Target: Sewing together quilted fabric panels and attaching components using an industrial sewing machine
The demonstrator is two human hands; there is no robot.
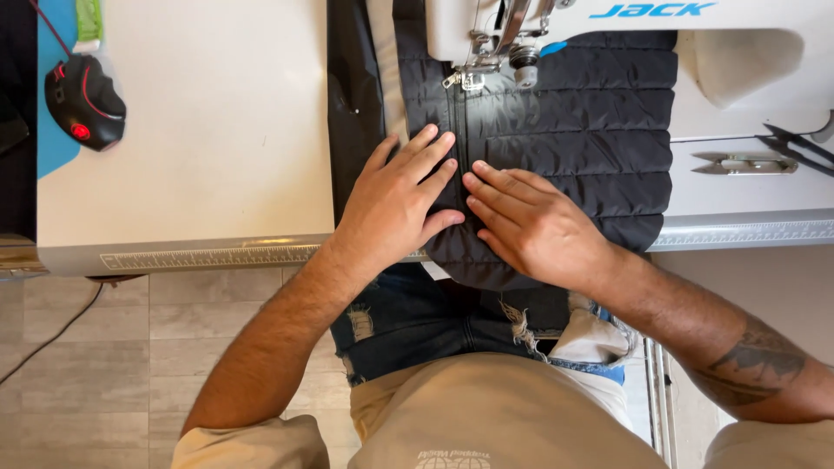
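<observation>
A dark quilted jacket piece (591,130) lies flat on the white table under a white sewing machine (608,17). A zipper (459,122) runs up its middle to the presser foot (473,80). My left hand (400,195) presses flat on the fabric just left of the zipper. My right hand (526,221) presses flat on the fabric just right of it. The fingertips of both hands nearly meet at the zipper line. Neither hand grips anything.
A black computer mouse with red trim (84,100) sits on a blue pad at the far left. Metal thread snips (747,162) and dark scissors (799,143) lie at the right. A ruler strip (208,256) runs along the table's front edge. Tiled floor shows below.
</observation>
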